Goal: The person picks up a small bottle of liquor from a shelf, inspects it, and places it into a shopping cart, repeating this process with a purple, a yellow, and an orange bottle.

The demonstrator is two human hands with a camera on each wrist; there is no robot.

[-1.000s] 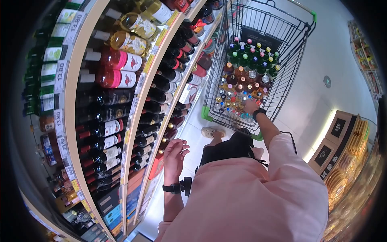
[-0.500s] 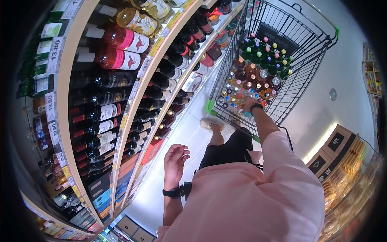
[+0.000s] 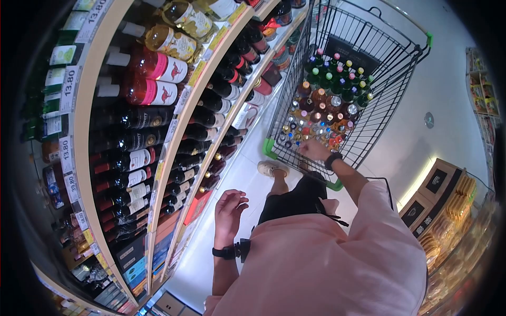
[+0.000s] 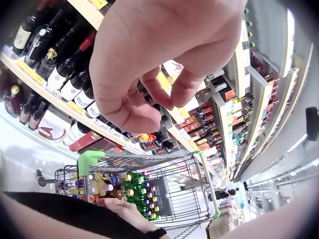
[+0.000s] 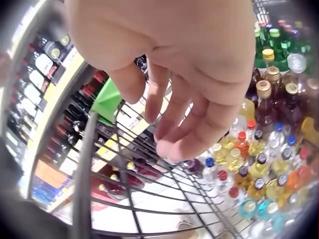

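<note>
The right hand [image 3: 314, 150] is over the near end of the shopping cart [image 3: 337, 185], above small bottles with coloured caps [image 3: 308, 129]. In the right wrist view that hand [image 5: 174, 94] has loosely bent fingers with nothing between them, beside small bottles [image 5: 259, 167]. Brown-capped bottles [image 3: 319, 100] and green bottles [image 3: 342, 79] stand farther along inside the cart. The left hand [image 3: 230, 213] hangs beside the shelves, fingers loosely curled and holding nothing; the left wrist view shows the same hand [image 4: 159, 59] up close.
Shelves of wine bottles [image 3: 139, 126] with price labels run along the left. A display of packaged goods [image 3: 448, 210] stands at the right, and more shelving [image 3: 482, 89] at the far right. A shoe [image 3: 272, 169] shows on the floor near the cart's corner.
The right hand has drawn back from among the small bottles toward the cart's near left corner. The left hand stays in about the same pose. The head view has shifted slightly.
</note>
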